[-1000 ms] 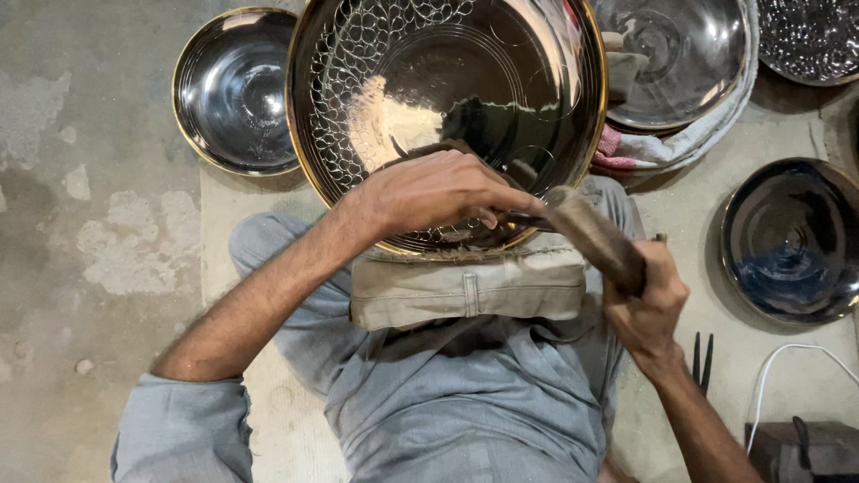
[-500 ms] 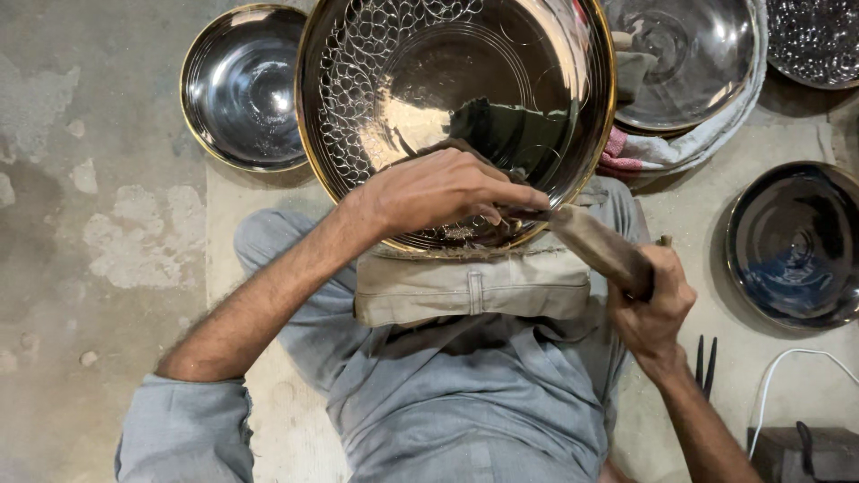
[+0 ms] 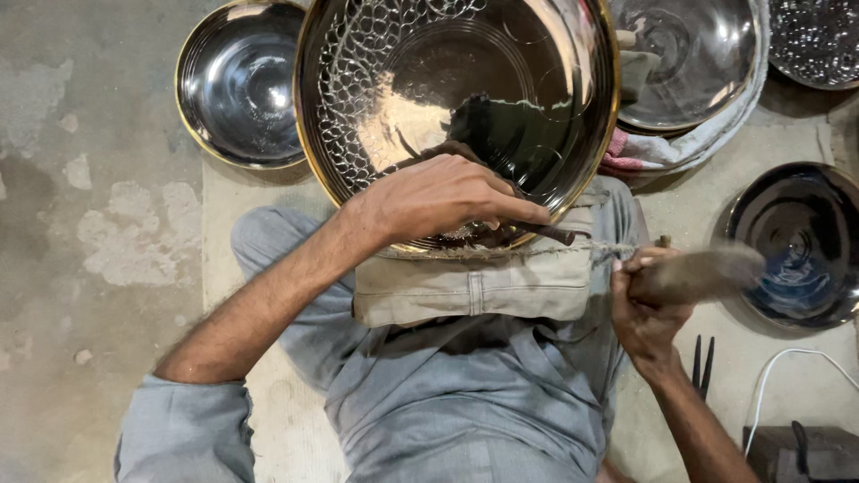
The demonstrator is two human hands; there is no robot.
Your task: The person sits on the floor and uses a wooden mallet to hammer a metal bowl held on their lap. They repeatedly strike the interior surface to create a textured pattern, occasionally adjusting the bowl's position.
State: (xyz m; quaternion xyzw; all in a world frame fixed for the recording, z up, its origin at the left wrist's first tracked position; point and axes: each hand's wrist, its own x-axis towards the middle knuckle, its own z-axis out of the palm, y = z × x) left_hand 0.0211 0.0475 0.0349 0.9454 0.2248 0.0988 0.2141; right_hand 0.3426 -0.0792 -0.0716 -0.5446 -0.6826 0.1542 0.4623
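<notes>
because the left hand (image 3: 438,199) pinches a thin punch (image 3: 537,231) on the brass bowl's (image 3: 456,116) rim, a skewed blow could hit its fingers (image 3: 510,210). the right hand (image 3: 646,309) is clenched on a blurred hammer (image 3: 702,273).

Big bowl (image 3: 456,116) on folded cloth (image 3: 474,286) — smaller bowls (image 3: 237,85) left and right.
</notes>
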